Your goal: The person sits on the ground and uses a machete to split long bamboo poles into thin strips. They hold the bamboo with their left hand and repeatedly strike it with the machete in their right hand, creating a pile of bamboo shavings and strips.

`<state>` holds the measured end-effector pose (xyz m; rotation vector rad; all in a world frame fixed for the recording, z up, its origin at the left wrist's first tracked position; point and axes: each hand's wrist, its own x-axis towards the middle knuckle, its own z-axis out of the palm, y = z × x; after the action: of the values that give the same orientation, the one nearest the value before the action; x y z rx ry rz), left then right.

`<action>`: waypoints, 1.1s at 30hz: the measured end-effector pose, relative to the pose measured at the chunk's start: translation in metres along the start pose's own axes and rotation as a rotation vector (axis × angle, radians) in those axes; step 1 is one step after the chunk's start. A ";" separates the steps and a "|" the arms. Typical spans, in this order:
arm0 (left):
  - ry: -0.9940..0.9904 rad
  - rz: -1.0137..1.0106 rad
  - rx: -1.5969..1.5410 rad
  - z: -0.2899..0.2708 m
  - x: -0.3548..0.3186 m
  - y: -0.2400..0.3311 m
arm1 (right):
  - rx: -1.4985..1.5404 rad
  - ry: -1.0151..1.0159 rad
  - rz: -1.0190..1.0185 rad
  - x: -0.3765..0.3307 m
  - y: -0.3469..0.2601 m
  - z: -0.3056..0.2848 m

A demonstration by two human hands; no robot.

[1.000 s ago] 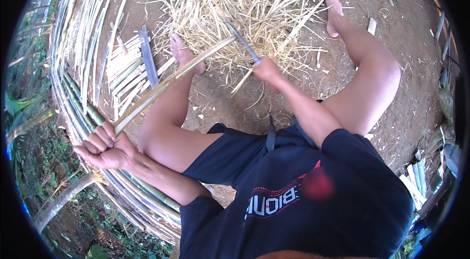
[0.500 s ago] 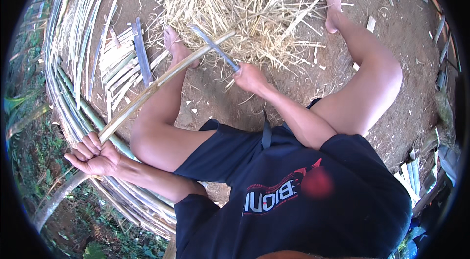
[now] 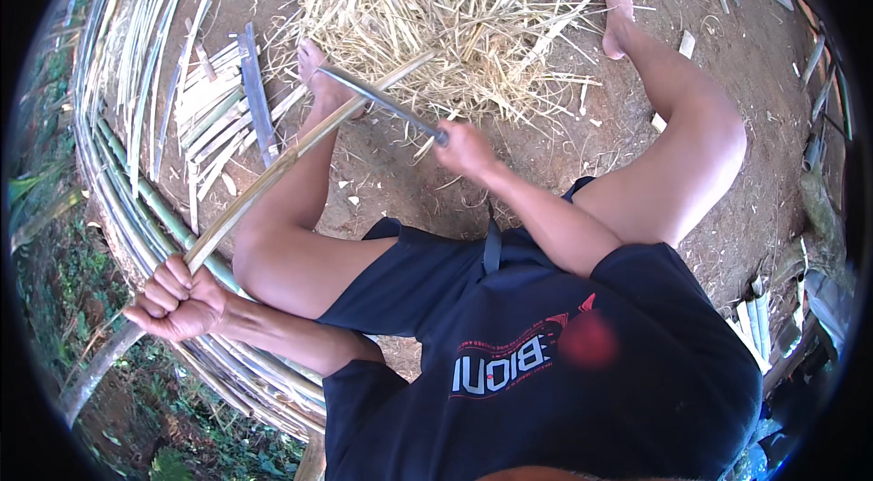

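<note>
In my left hand [image 3: 180, 299], at the lower left, the fingers are wrapped around one end of a long bamboo strip [image 3: 282, 163]. From there the strip slants up and to the right, passing over my left shin, with its far end above the ground near the pile of shavings. My right hand [image 3: 462, 150] grips a long-bladed knife [image 3: 382, 103] by its handle. The blade points up and left and crosses the strip close to my left foot. Whether the edge touches the strip, I cannot tell.
Ahead lies a heap of pale bamboo shavings [image 3: 446, 17] between my feet. Split strips [image 3: 150, 54] and a dark flat slat [image 3: 256, 90] lie on the left. Long bamboo poles [image 3: 145, 190] curve along that side. More pieces [image 3: 757, 322] rest at the right.
The knife blade has swung lower and leftward along the strip, from near its far end toward my left foot. My left hand has shifted slightly down with the strip.
</note>
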<state>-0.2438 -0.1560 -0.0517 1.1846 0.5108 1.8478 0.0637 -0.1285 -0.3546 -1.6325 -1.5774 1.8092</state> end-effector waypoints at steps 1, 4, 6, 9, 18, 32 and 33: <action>0.033 -0.011 -0.006 0.003 0.001 0.000 | -0.070 -0.017 0.000 0.007 -0.005 -0.005; 0.059 0.010 0.030 0.003 -0.003 0.004 | -0.020 -0.054 0.019 -0.017 -0.050 -0.009; 0.075 0.019 0.036 0.005 0.001 -0.001 | -0.091 -0.055 -0.149 -0.024 -0.054 0.003; 0.111 0.001 0.059 0.008 -0.001 0.000 | -0.108 -0.044 -0.171 -0.017 -0.038 0.011; 0.169 -0.017 0.053 0.017 0.006 0.001 | -0.129 -0.088 -0.106 -0.015 -0.053 -0.004; 0.236 -0.011 0.118 0.021 0.017 -0.001 | -0.038 -0.059 0.044 0.005 -0.021 -0.009; 0.225 -0.028 0.103 0.021 0.014 -0.003 | -0.032 -0.015 0.075 0.008 -0.010 -0.009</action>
<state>-0.2268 -0.1448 -0.0364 1.0352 0.7532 1.9610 0.0641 -0.1139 -0.3491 -1.7175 -1.5791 1.8462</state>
